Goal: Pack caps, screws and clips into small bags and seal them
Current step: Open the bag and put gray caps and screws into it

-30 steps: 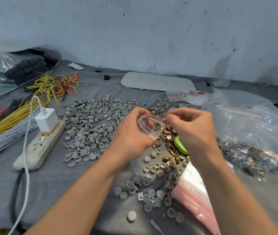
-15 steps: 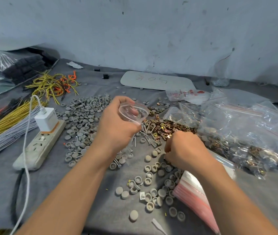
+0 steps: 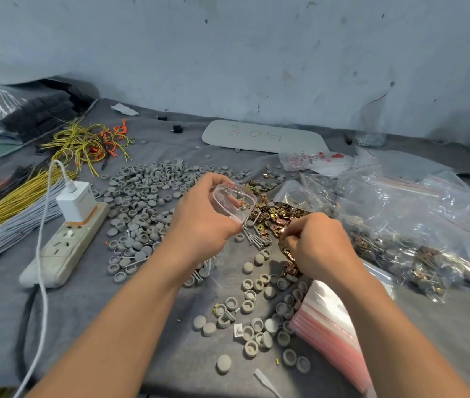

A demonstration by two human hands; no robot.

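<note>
Grey cloth covers the surface (image 3: 170,354), matt and faintly fuzzy. Caps (image 3: 141,196) at nine o'clock: dull grey plastic. The small bag (image 3: 233,201) is clear, glossy film. Clips (image 3: 282,216) at three o'clock gleam brassy metal, and the screws (image 3: 256,239) beside them shine silvery. Power strip (image 3: 67,248) at eight o'clock: smooth off-white plastic.

The right hand (image 3: 318,245) hides its own fingertips — perhaps pinching among the clips (image 3: 278,218).
</note>
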